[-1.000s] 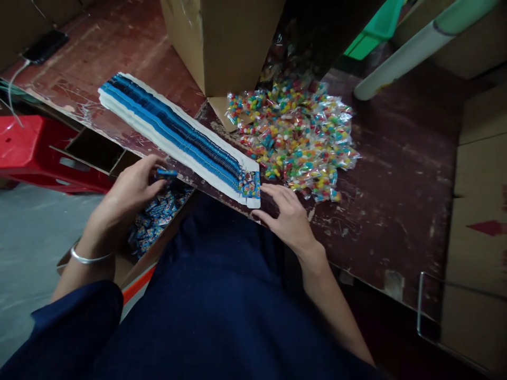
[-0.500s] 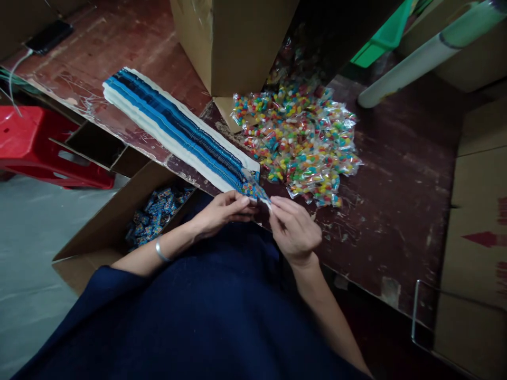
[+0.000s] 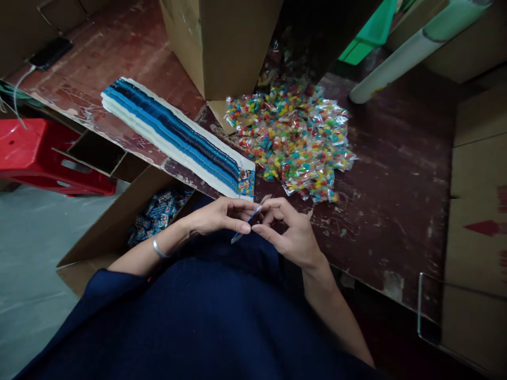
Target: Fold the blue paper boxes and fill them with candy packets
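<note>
A small flat blue printed carton (image 3: 251,219), seen nearly edge-on, is held in front of my body. My left hand (image 3: 219,216) pinches it between thumb and fingers. On the other side, the curled fingers and thumb of my right hand (image 3: 291,229) also grip it, near its upper end. Just beyond my hands lies a long fanned row of flat blue-and-white printed cartons (image 3: 178,137). Clear packets of multicoloured candies (image 3: 293,137) are heaped to the right of that row.
A brown cardboard box (image 3: 237,47) stands on the worn red table (image 3: 380,211) behind the packets. Below the table's edge at left, an open carton (image 3: 106,216) holds several small blue boxes (image 3: 160,211). A red stool (image 3: 43,153), white pole (image 3: 396,63) and green bin (image 3: 368,39) surround the area.
The flat carton has come away from the near end of the row toward my body and turned edge-on. My right hand has moved closer in and lower, and its fingers have curled round differently.
</note>
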A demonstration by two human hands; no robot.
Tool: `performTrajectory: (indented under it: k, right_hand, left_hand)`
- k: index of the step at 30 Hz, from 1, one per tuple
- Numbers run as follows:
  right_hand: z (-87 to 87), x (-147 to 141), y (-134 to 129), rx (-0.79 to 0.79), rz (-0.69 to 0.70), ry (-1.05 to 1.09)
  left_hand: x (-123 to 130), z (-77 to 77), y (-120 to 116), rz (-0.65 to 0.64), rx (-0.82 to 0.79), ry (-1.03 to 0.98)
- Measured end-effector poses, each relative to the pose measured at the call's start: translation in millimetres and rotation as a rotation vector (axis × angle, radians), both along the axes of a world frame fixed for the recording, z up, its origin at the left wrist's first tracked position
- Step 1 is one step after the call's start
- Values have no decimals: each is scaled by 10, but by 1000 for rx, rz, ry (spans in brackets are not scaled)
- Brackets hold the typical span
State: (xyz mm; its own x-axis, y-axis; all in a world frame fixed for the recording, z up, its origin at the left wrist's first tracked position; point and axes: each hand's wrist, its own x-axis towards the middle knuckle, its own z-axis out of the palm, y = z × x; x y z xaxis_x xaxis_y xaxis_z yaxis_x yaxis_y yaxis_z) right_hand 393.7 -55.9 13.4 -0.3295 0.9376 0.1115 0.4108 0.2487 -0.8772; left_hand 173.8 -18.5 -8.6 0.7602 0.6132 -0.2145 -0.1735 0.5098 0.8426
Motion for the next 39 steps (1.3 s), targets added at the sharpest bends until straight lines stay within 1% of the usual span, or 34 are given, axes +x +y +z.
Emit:
performTrajectory:
  k: [2, 3, 4, 7, 8, 11, 13, 17, 19, 21, 23, 27, 31, 33, 36, 37, 39]
  right_hand:
    - [19, 14, 8, -71, 17, 32]
    - [14, 12, 6, -75, -12, 45]
    - [-2, 4, -1, -54, -79, 68]
    - [-111, -60, -46, 43, -349, 202]
    - [-163, -92, -68, 41, -396, 249]
    - [-319, -201, -140, -36, -425, 295]
    - [-395, -264, -172, -47, -490, 272]
    - [-464, -342, -140, -10, -608, 281]
    - [-484, -364, -91, 40, -639, 297]
    - [-506, -380, -49, 120, -653, 289]
    - [-525, -388, -28, 178, -626, 273]
    - [-520, -358, -29, 177, -537, 279]
    - [-484, -311, -16, 188, -457, 280]
    - [-473, -320, 2, 186, -436, 332]
    - [-450, -372, 32, 189, -480, 452]
    - [-435, -387, 41, 184, -484, 473]
    - [-394, -396, 64, 157, -436, 478]
  left_hand:
    - [2, 32, -12, -65, 55, 48]
    - [8, 41, -18, -68, 76, 62]
    - [18, 44, -25, -46, 86, 71]
    - [74, 13, -51, 117, 70, 77]
    - [103, -8, -64, 183, 56, 79]
    - [213, -80, -112, 377, 46, 109]
    - [285, -125, -151, 486, 51, 127]
    - [355, -189, -237, 681, 113, 144]
    - [350, -211, -278, 726, 182, 153]
    - [331, -228, -305, 692, 248, 163]
    - [303, -237, -305, 630, 278, 156]
    - [222, -209, -234, 496, 248, 116]
    - [148, -148, -169, 353, 279, 154]
    - [138, -132, -158, 367, 302, 167]
    - [143, -132, -152, 470, 314, 132]
    - [143, -133, -151, 482, 305, 116]
    - [132, -132, -152, 471, 289, 106]
